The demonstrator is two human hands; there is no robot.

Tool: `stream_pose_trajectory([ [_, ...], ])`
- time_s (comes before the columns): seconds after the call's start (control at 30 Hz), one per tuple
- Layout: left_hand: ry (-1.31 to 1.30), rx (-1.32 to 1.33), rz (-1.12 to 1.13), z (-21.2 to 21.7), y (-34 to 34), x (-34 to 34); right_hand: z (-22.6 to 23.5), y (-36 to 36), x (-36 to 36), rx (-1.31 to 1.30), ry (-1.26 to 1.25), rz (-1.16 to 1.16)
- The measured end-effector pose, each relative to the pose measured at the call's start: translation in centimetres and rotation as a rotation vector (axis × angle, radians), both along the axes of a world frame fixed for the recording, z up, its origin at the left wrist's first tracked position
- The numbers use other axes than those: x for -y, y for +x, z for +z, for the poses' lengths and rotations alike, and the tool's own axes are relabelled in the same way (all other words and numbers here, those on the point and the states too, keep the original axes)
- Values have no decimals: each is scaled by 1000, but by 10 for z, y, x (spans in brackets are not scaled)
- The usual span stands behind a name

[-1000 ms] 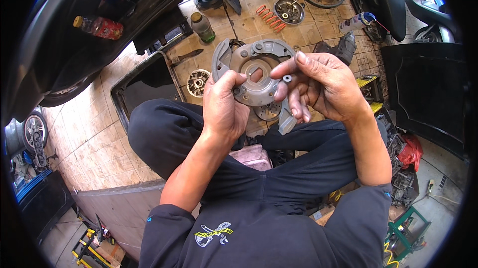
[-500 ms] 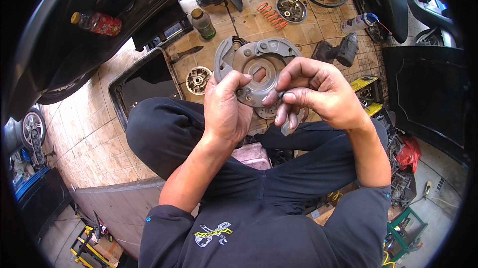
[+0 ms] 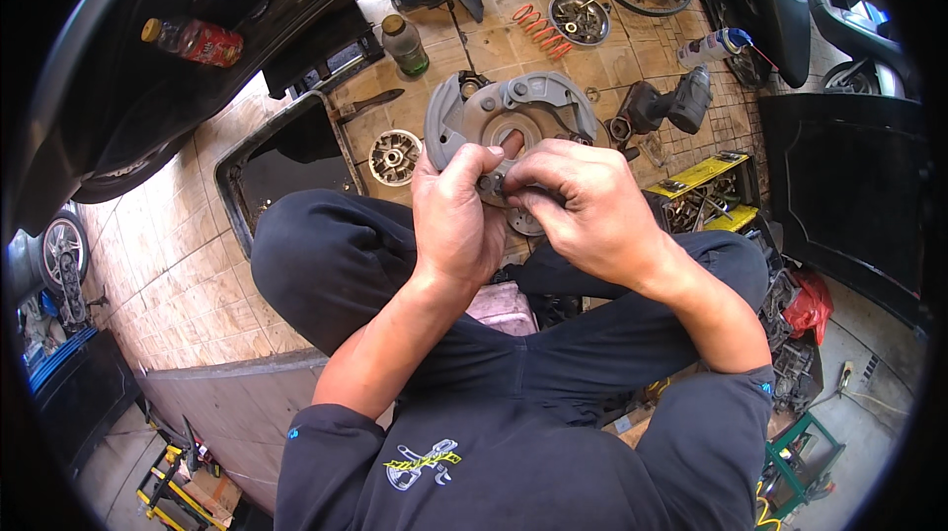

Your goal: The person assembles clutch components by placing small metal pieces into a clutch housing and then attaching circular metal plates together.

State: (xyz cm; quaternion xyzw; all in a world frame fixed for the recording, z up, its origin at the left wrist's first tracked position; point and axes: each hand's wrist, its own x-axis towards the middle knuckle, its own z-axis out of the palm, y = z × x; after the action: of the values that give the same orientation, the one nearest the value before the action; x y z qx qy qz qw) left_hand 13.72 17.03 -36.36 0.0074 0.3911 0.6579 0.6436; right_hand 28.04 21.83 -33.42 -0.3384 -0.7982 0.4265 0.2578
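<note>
A grey metal scooter clutch shoe assembly [image 3: 546, 90], with curved shoes around a round plate, is held up above my lap. My left hand [image 3: 456, 210] grips its left side, thumb on the plate's face and a fingertip showing through the central hole. My right hand [image 3: 592, 200] is closed in a pinch against the plate's lower part, beside a pin near my left thumb. Whatever those fingertips hold is too hidden to make out. Below the assembly, part of a metal disc with small holes [image 3: 523, 223] shows.
A round finned metal pulley part [image 3: 394, 158] lies on the tiles beside a black tray [image 3: 232, 176]. Farther off are a glass bottle [image 3: 403, 45], a red spring [image 3: 541, 32], a bowl of small parts [image 3: 604, 26] and a cordless impact driver [image 3: 667, 100]. A yellow toolbox [image 3: 701, 176] stands right.
My right hand has moved left and inward, from the assembly's right side to the plate near my left thumb. The assembly and my left hand have barely moved.
</note>
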Motion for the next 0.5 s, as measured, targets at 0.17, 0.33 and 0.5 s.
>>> stream_pose_trajectory([
  [0.17,-8,-44,58,0,5,0,-6,-4,7,103,19,-43],
  [0.33,-27,15,71,1,4,-1,-1,-10,8,156,40,-103],
  [0.5,-23,5,24,-10,2,3,0,-8,5,217,49,-69],
])
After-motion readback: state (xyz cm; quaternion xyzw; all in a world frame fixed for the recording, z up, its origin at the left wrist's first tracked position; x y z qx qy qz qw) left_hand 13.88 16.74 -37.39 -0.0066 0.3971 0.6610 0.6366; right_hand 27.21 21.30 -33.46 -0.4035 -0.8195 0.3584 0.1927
